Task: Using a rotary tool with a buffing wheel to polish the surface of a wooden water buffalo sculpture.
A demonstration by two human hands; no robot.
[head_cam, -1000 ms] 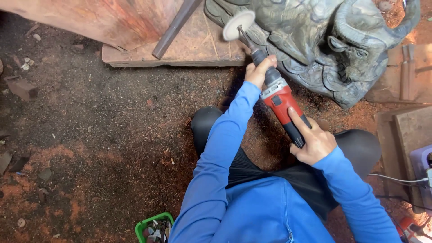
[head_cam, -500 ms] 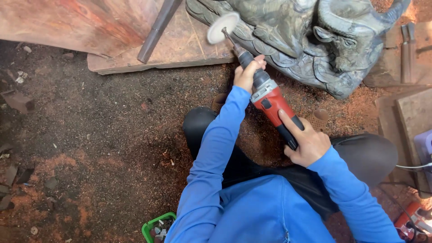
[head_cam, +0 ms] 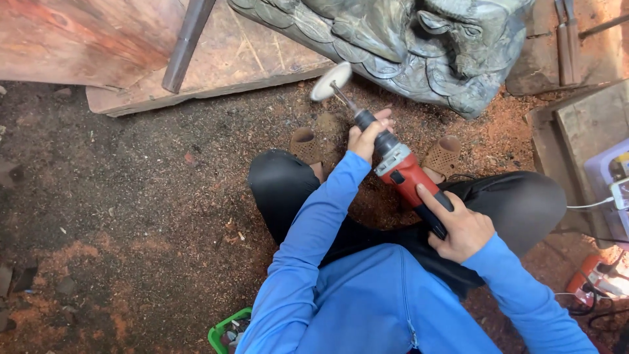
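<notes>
Both my hands hold a red and black hand grinder [head_cam: 403, 174]. My left hand [head_cam: 367, 134] grips its front neck, and my right hand [head_cam: 462, 229] wraps the black rear handle. A white round disc [head_cam: 329, 80] sits on the tool's thin shaft, tilted up to the left. The disc hangs just below the lower edge of a large grey-green carved sculpture [head_cam: 406, 39], and I cannot tell whether it touches it. I am squatting in blue sleeves and dark trousers, with brown sandals [head_cam: 304, 144] on the sawdust.
A wooden slab [head_cam: 216, 72] lies at the top left with a metal bar [head_cam: 187, 42] leaning across it. Wooden blocks [head_cam: 576, 131] stand at the right, with cables and a red power strip [head_cam: 593, 278] below them. A green basket [head_cam: 226, 331] sits by my left side.
The grinder has come down and back from the carving's surface, so the disc now sits below the sculpture's edge. My grip on the tool is unchanged.
</notes>
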